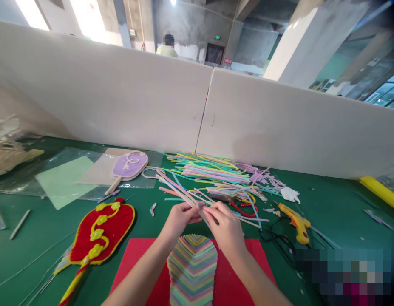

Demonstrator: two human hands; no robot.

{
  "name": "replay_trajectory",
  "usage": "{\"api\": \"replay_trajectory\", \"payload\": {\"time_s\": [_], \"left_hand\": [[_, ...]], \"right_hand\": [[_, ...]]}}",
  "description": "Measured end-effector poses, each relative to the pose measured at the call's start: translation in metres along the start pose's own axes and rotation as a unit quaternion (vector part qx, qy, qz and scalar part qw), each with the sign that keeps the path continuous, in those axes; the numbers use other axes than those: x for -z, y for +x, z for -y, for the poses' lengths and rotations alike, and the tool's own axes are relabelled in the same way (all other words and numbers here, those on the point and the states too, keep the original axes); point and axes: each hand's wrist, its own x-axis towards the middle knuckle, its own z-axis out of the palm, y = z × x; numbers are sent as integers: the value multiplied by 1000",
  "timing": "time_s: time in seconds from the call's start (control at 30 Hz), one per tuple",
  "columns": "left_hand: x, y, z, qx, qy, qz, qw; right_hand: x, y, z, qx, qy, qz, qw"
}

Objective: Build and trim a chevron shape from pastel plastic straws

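Both hands meet near the middle of the view, above the far edge of a red sheet (136, 263). My left hand (181, 216) is closed on a few long pastel stems (176, 187), pink, white and blue, which slant up to the left. The fingers of my right hand (222, 221) pinch the lower part of the same stems, close to the left fingertips. Below the hands, a panel of striped pastel stems in a chevron pattern (193, 272) lies on the red sheet, its top end rounded.
Piled stems (212, 172) lie behind the hands, with red-handled pliers (244, 210) among them. A yellow glue gun (297, 223) is at right. Left are a red fan (104, 229) and a purple fan (129, 165). A white partition (120, 102) borders the green table (152, 229); a person (167, 49) is beyond.
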Motion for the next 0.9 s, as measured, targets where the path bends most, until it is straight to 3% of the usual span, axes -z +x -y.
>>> {"api": "replay_trajectory", "payload": {"time_s": [0.4, 0.6, 0.9], "left_hand": [[-3, 0, -4, 3, 1, -6, 1000], [-3, 3, -1, 3, 7, -11, 1000], [-4, 1, -1, 9, 20, -11, 1000]], "right_hand": [[-2, 5, -10, -45, 142, 21, 989], [8, 11, -15, -71, 192, 23, 979], [36, 25, -51, -51, 106, -113, 987]]}}
